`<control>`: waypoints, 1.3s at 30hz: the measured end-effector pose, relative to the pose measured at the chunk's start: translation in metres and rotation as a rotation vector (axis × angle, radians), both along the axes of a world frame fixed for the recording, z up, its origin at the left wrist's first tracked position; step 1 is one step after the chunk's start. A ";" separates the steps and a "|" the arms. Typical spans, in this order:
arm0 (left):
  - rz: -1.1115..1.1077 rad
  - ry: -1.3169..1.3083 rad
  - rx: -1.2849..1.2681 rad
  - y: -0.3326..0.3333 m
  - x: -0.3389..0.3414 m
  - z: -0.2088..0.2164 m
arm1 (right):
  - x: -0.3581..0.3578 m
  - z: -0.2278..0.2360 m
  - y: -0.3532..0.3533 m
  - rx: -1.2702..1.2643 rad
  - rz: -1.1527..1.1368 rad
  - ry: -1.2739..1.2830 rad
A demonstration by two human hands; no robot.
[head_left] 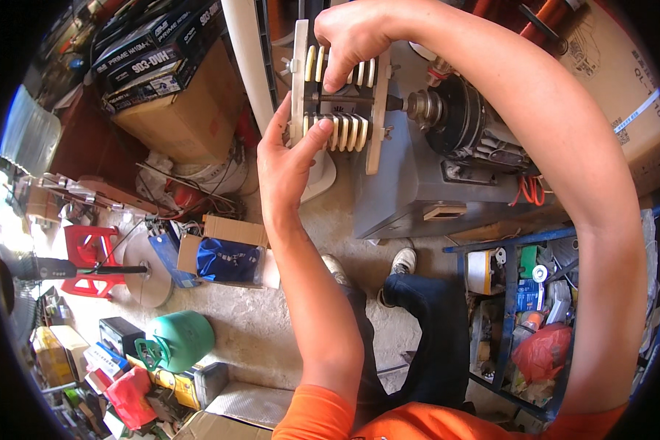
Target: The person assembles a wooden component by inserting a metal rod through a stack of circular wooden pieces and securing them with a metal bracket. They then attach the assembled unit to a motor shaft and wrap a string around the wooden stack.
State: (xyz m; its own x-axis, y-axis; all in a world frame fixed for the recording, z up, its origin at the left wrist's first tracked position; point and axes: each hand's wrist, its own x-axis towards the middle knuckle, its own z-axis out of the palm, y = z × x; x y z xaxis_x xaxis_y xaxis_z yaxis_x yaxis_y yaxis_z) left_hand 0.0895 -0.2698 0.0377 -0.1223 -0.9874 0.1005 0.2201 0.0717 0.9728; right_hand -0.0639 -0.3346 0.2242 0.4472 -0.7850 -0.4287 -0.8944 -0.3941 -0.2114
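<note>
A winding former with a pale left side board (299, 81), a matching right board (379, 103) and two rows of cream ribs sits on the spindle of a dark machine (447, 114). My left hand (290, 161) grips the former's lower left part, its thumb lying over the lower row of ribs (348, 133) and its fingers reaching behind the left board. My right hand (352, 40) comes over from the right and holds the upper row, thumb down across the ribs. The fingers behind it are partly hidden. Wing nuts (387, 133) show on the right board.
The machine stands on a grey cabinet (418, 191). A blue-framed shelf (506, 315) full of odds and ends is at right. An opened carton (235, 227), a green gas cylinder (187, 341) and a red stool (88, 257) stand at left. Stacked boxes (180, 114) fill the far left.
</note>
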 end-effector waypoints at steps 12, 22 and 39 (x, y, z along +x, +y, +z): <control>0.005 0.056 0.031 0.004 -0.005 0.003 | 0.001 0.001 -0.004 0.002 0.005 0.011; -0.018 0.043 0.031 0.001 -0.005 -0.002 | -0.003 -0.004 -0.010 0.036 0.003 0.001; 0.003 0.002 -0.012 -0.002 -0.004 -0.010 | -0.001 -0.004 -0.007 0.053 0.001 -0.051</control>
